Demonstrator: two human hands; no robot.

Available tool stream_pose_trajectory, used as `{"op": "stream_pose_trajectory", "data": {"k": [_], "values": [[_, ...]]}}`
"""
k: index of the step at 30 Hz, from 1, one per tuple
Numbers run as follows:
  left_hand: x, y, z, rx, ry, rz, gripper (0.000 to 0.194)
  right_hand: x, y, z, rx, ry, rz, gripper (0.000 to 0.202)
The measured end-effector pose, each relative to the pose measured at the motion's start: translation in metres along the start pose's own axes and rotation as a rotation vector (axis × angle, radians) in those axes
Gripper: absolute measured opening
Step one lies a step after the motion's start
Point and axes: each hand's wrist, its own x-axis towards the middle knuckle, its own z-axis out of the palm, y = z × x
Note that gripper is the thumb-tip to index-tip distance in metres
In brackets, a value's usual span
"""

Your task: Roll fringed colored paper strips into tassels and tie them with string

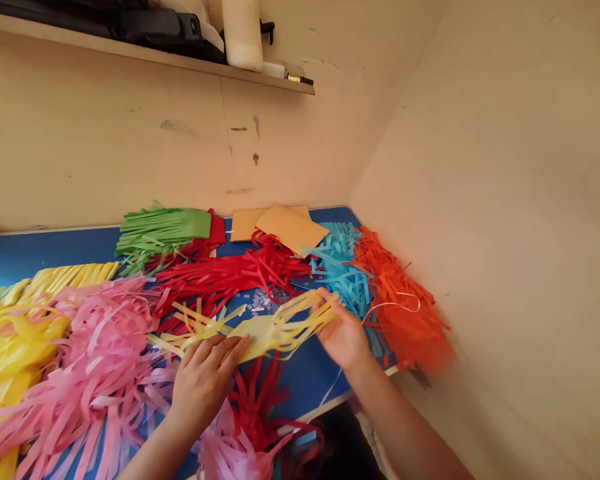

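Observation:
A pale yellow paper piece [257, 330], cut into fringe at both ends, stretches between my two hands above the blue table. My left hand [207, 367] presses on its left part with the fingers close together. The strips at its right end are gathered in the fingers of my right hand [341, 331]. Loose yellow strips spread out left of my left hand. Red fringed paper [230, 277] lies just behind, beside a small heap of paper scraps [270, 301].
Pink fringe [105, 333] and yellow fringe [15, 360] cover the left side. Green fringe [165, 230] and tan paper sheets [290, 227] lie at the back. Blue fringe [343, 267] and orange fringe [405, 313] sit right, near the wall. A shelf [180, 59] hangs above.

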Motion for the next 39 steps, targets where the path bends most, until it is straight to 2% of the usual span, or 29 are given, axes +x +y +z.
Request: {"op": "stream_pose_trajectory", "data": {"k": [2, 4, 5, 6, 7, 8, 9, 10, 12, 14, 17, 20, 22, 25, 27, 29, 32, 35, 37, 39], "values": [[0.002, 0.003, 0.003, 0.004, -0.043, 0.012, 0.037, 0.002, -0.022, -0.014, -0.264, 0.22, -0.27, 0.043], [0.005, 0.007, 0.006, 0.02, -0.09, 0.009, 0.035, -0.006, -0.029, -0.018, -0.594, 0.441, -0.685, 0.048], [0.007, 0.009, 0.006, 0.025, -0.11, 0.007, 0.034, -0.012, -0.024, -0.016, -0.78, 0.445, -0.886, 0.047], [0.009, 0.012, 0.006, 0.027, -0.126, 0.006, 0.032, -0.019, -0.014, -0.011, -0.973, 0.346, -1.046, 0.046], [0.012, 0.014, 0.005, 0.027, -0.136, 0.009, 0.03, -0.026, 0.002, -0.004, -1.167, 0.15, -1.129, 0.043], [0.015, 0.017, 0.004, 0.03, -0.136, 0.007, 0.028, -0.032, 0.02, 0.004, -1.336, -0.129, -1.131, 0.043], [0.017, 0.021, 0.003, 0.04, -0.132, -0.001, 0.027, -0.035, 0.039, 0.012, -1.453, -0.352, -1.101, 0.048], [0.019, 0.024, 0.002, 0.052, -0.132, -0.01, 0.026, -0.036, 0.057, 0.02, -1.538, -0.46, -1.067, 0.05], [0.021, 0.029, 0.003, 0.068, -0.146, -0.017, 0.026, -0.032, 0.083, 0.029, -1.635, -0.493, -1.015, 0.042], [0.018, 0.032, 0.005, 0.052, -0.181, 0.011, 0.028, -0.022, 0.092, 0.027, -1.684, -0.48, -0.996, 0.028], [0.006, 0.031, 0.009, -0.022, -0.266, 0.066, 0.034, -0.01, 0.08, 0.01, -1.758, -0.644, -0.982, 0.022], [-0.008, 0.028, 0.008, -0.098, -0.352, 0.04, 0.039, -0.008, 0.061, -0.01, -1.847, -0.796, -0.903, 0.015], [-0.013, 0.026, 0.005, -0.135, -0.383, 0.0, 0.039, -0.009, 0.052, -0.018, -1.869, -0.822, -0.821, 0.015], [-0.013, 0.024, 0.001, -0.181, -0.398, -0.039, 0.033, -0.015, 0.045, -0.015, -1.86, -0.727, -0.749, 0.019], [-0.009, 0.022, 0.0, -0.197, -0.367, -0.058, 0.028, -0.018, 0.043, -0.008, -1.853, -0.673, -0.771, 0.03], [-0.006, 0.021, 0.001, -0.202, -0.295, -0.068, 0.027, -0.018, 0.043, -0.001, -1.83, -0.737, -0.812, 0.042], [-0.004, 0.021, 0.002, -0.234, -0.225, -0.042, 0.029, -0.011, 0.045, 0.0, -1.786, -0.89, -0.801, 0.026], [-0.003, 0.022, 0.002, -0.248, -0.275, -0.076, 0.029, -0.002, 0.049, -0.003, -1.795, -0.858, -0.726, 0.009], [-0.002, 0.023, 0.004, -0.269, -0.31, -0.15, 0.021, 0.001, 0.049, -0.001, -1.815, -0.831, -0.703, 0.011], [0.001, 0.023, 0.01, -0.323, -0.389, -0.254, 0.023, 0.002, 0.049, 0.004, -1.853, -0.812, -0.696, 0.014]]}}
